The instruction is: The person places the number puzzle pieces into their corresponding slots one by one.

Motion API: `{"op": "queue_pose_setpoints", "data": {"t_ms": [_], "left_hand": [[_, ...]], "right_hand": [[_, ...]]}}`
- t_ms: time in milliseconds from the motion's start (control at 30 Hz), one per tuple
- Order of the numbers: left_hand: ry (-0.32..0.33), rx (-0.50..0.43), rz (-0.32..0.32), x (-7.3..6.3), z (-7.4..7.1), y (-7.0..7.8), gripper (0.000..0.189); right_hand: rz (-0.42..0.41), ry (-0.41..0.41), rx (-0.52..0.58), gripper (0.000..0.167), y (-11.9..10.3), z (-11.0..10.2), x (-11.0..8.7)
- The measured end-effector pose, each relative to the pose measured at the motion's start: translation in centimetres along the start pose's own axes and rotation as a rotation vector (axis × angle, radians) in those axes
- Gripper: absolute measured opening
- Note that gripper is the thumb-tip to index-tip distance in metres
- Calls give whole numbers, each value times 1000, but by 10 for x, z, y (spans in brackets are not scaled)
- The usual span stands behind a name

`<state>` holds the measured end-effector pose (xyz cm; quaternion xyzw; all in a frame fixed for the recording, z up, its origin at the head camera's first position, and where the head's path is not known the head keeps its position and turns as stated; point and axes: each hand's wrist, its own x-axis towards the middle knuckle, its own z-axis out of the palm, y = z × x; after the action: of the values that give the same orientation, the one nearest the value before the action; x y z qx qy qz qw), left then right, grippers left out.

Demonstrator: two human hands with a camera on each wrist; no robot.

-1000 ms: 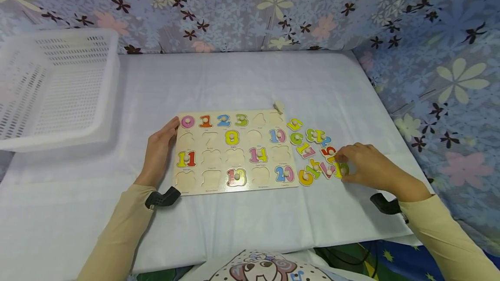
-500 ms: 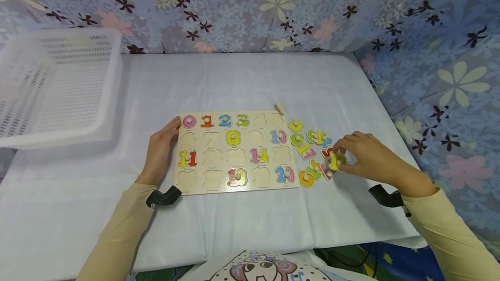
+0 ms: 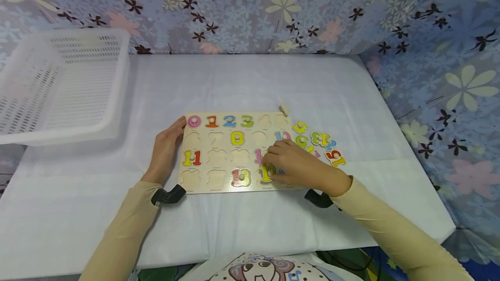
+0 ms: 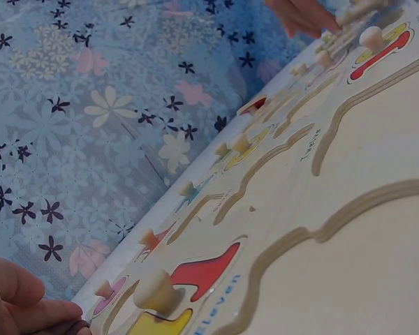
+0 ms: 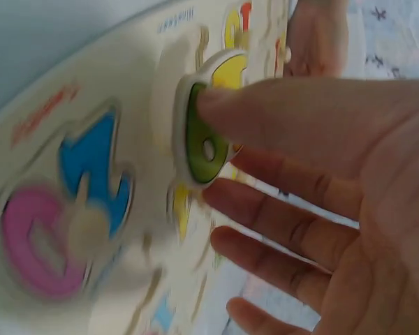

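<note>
A wooden number puzzle board (image 3: 250, 140) lies on the table, with several knobbed numbers seated and several bare recesses. Along its left edge rests my left hand (image 3: 166, 151), fingers fairly straight against the side near the pink 0 (image 3: 194, 121). My right hand (image 3: 300, 167) pinches a yellow-and-green two-digit number piece (image 3: 266, 173) over the bottom row. In the right wrist view this piece (image 5: 197, 150) is tilted above the board, near the seated blue-and-pink 20 (image 5: 98, 174); thumb and fingers are at its green digit. The 20 is mostly hidden by my hand in the head view.
Loose number pieces lie right of the board, including a yellow-green 5 (image 3: 300, 127), a green 6 (image 3: 301, 141) and a red-and-yellow 15 (image 3: 336, 158); others are behind my right hand. A white plastic basket (image 3: 124, 86) stands at left. A small beige object (image 3: 284, 109) is by the board's top-right corner.
My right hand has picked the yellow-and-green number piece out of the loose pile and carried it left over the board. My left hand stays at the board's left edge.
</note>
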<state>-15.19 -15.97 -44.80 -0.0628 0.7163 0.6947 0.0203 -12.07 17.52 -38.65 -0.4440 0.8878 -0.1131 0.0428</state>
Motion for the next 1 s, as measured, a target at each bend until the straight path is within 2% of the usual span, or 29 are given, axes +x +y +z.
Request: {"op": "queue_pose_setpoints", "data": {"t_ms": [167,533,833,1000], "left_hand": [[-5,16,2,1,1,-1,45],[-5,23,13,0,0,-1,44],[-5,15,19,0,-1,-1,44],[-3,16,13,1,0,-2,44]], "right_hand": [[9,-23,-43,21,-6,9,10],[2,9,-71,20,-10,13,10],[8,24,-20,15,-16,14,9],[6,43,10,17,-10,11,5]]}}
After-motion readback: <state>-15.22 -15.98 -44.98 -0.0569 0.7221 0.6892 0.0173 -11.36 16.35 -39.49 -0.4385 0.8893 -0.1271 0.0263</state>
